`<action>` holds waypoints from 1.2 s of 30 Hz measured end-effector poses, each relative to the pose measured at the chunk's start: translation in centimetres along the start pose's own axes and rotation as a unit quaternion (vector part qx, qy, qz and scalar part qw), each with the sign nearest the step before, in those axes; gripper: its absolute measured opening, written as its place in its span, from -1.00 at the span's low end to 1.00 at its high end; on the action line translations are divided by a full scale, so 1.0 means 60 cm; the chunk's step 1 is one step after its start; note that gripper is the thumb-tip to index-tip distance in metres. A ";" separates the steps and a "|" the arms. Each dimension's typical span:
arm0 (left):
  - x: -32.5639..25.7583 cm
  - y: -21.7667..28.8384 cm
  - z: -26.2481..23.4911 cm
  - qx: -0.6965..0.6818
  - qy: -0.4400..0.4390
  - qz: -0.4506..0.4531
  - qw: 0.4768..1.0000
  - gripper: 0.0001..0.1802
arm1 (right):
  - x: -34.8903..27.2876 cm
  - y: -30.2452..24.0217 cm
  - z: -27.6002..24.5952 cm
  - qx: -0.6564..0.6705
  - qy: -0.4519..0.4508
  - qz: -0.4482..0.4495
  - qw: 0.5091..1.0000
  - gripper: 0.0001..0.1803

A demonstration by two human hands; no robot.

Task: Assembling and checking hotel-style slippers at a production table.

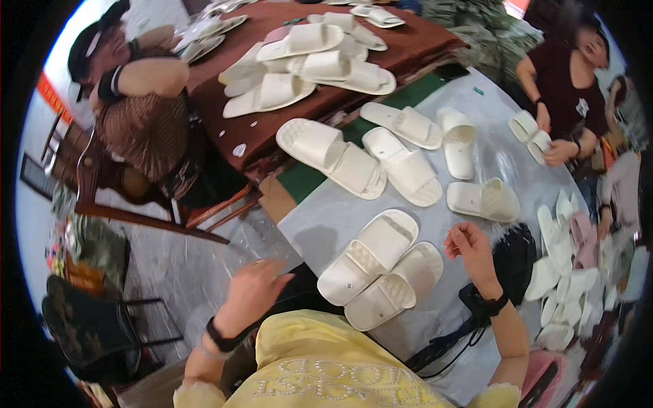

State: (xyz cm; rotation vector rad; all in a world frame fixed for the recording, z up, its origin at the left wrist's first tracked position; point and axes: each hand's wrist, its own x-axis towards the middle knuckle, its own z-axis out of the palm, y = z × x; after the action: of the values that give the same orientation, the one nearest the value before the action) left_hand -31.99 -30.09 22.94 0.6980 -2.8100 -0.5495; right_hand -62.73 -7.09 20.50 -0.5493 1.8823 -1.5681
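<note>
Presently | left hand [255,291]: released, empty | right hand [471,251]: loosely curled, empty | nearest slippers [365,260], side by side on surface [309,228]: best gripped together by soles

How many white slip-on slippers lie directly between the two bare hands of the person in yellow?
2. One white slip-on slipper lies nearer the bare left hand; the second slipper lies beside it, nearer the bare right hand. Neither is hidden.
</note>
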 end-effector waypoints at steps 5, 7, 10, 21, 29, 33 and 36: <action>0.132 0.066 0.073 -0.076 -0.151 0.224 0.960 -0.54 | -0.055 -0.004 0.001 -0.044 0.058 -0.008 0.997 -0.81; 0.155 0.064 0.094 -0.108 -0.213 0.261 0.935 -0.49 | -0.088 -0.024 0.014 -0.335 0.112 -0.173 0.919 -0.80; 0.176 0.056 0.129 -0.129 -0.197 0.244 0.941 -0.36 | -0.141 -0.048 0.033 -0.352 0.079 -0.072 0.930 -0.77; 0.198 0.007 0.206 -0.198 -0.209 0.221 0.932 -0.19 | -0.092 0.087 0.254 -0.304 0.164 0.184 0.920 -0.55; 0.178 -0.019 0.204 -0.332 -0.330 0.207 0.859 -0.41 | -0.155 0.055 0.228 -0.403 0.336 0.078 0.848 -0.59; 0.181 -0.030 0.215 -0.297 -0.295 0.252 0.872 -0.59 | -0.256 0.007 0.174 -0.451 0.357 0.105 0.811 -0.59; 0.187 0.000 0.181 -0.256 -0.312 0.207 0.891 -0.62 | -0.323 0.007 0.105 -0.396 0.397 0.087 0.824 -0.63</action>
State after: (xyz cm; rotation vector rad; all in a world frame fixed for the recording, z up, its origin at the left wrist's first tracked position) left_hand -44.73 -32.18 14.15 -0.2335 -2.9695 -1.5611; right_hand -44.38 1.38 23.22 0.0098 3.1429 -0.8564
